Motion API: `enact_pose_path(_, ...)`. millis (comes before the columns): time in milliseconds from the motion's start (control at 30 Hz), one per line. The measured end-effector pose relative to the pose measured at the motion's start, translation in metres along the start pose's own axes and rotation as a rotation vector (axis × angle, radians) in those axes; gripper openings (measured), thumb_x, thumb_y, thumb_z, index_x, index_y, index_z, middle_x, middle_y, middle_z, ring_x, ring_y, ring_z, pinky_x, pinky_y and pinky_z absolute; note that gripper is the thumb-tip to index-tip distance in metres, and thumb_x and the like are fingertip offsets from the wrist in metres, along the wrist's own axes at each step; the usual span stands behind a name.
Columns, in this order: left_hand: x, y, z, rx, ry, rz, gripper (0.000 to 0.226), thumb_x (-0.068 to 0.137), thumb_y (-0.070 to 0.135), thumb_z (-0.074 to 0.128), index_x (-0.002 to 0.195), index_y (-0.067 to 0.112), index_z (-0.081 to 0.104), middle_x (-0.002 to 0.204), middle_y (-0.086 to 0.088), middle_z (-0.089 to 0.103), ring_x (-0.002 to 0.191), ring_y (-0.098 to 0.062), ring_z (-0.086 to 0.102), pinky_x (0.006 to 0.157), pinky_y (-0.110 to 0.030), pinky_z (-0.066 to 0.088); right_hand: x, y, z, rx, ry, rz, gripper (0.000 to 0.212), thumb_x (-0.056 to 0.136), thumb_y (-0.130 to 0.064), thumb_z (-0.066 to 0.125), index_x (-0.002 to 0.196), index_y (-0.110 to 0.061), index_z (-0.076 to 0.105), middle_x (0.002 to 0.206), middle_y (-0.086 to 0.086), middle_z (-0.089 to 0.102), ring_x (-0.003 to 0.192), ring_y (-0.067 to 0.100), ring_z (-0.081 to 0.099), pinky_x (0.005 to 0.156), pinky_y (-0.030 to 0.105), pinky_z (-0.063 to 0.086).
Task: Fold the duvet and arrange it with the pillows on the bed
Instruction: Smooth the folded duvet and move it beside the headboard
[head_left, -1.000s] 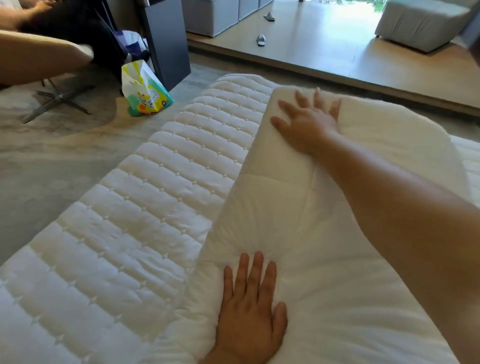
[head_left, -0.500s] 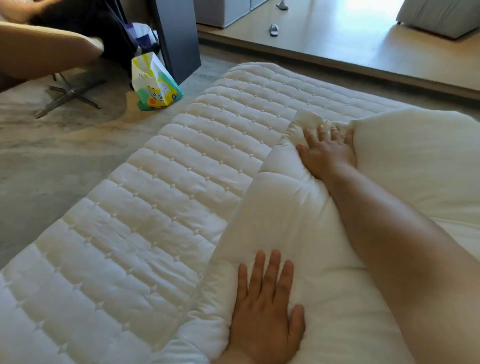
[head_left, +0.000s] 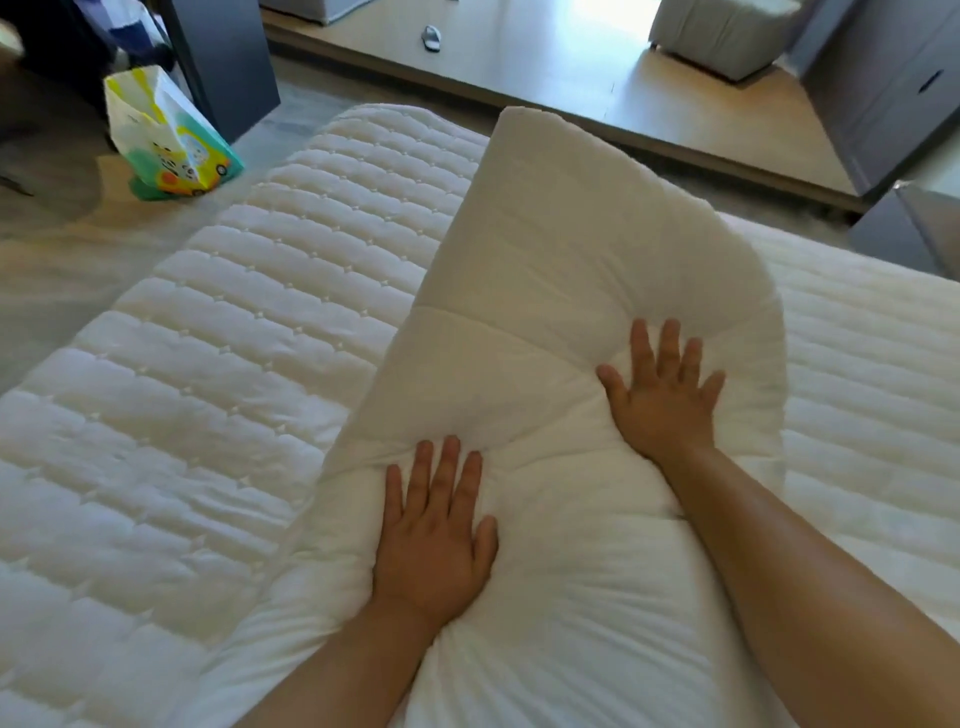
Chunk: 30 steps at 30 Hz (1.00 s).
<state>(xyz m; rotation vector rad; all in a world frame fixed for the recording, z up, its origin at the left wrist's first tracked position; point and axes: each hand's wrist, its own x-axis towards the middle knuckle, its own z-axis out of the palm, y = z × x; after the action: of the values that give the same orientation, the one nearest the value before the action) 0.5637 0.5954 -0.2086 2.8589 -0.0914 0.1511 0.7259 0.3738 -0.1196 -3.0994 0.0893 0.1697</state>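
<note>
A thick white duvet (head_left: 561, 244) lies folded in a long strip across the quilted white mattress (head_left: 218, 395), running from the near edge toward the far edge. My left hand (head_left: 434, 540) presses flat on its near part, fingers straight and spread. My right hand (head_left: 662, 395) lies flat further along, fingers spread, denting the soft fabric. No pillows are in view.
A colourful paper bag (head_left: 166, 140) stands on the floor past the bed's far left corner, beside a dark cabinet (head_left: 228, 62). A raised wooden floor (head_left: 571, 78) with a slipper (head_left: 431, 39) and a grey pouf (head_left: 727, 31) lies beyond. A grey box (head_left: 914, 228) sits at right.
My right hand has drawn back from the duvet's far end to its middle and now presses flat. The far end has dropped flat again. My left hand has stayed pressed down.
</note>
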Motion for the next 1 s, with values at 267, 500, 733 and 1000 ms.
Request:
enact_pose_path(267,0.001,-0.002,-0.022,0.027,-0.076,-0.027,0.069,0.094,0.049,0.027,0.153,0.014,0.028,0.161,-0.013,0.022,0.148,-0.033,0.02,0.117,-0.057,0.013,-0.075,-0.015,-0.066,0.04,-0.221,-0.098,0.076,0.089,-0.071,0.019,0.152,-0.033,-0.001,0.16,-0.001,-0.013,0.146,0.027,-0.013,0.114,0.058,-0.005)
enact_pose_path(500,-0.002,0.005,-0.052,-0.007,-0.163,-0.04,0.078,0.088,0.06,0.002,0.157,0.024,0.002,0.165,-0.004,-0.001,0.152,-0.025,-0.004,0.121,-0.05,-0.001,-0.345,-0.023,0.0,0.021,-0.045,-0.38,0.069,0.077,-0.073,0.044,0.133,-0.033,0.053,0.147,0.011,0.044,0.136,0.041,0.033,0.1,0.07,0.023)
enact_pose_path(733,-0.011,0.019,-0.092,0.049,-0.349,-0.032,0.071,0.096,0.061,0.019,0.155,0.032,-0.008,0.165,0.003,-0.011,0.151,-0.022,-0.007,0.121,-0.048,0.004,-0.346,-0.007,0.062,-0.031,-0.164,-0.348,0.071,0.092,-0.067,0.025,0.151,-0.029,0.02,0.16,0.01,0.006,0.146,0.039,0.001,0.106,0.069,0.012)
enact_pose_path(1000,-0.014,0.011,-0.136,0.148,-0.419,0.03,0.076,0.092,0.069,0.013,0.156,0.031,-0.002,0.165,0.005,-0.007,0.151,-0.02,0.0,0.12,-0.048,0.009,-0.405,-0.006,0.03,0.084,-0.107,-0.526,0.068,0.09,-0.067,0.034,0.148,-0.03,0.032,0.158,0.011,0.019,0.145,0.039,0.009,0.105,0.067,0.016)
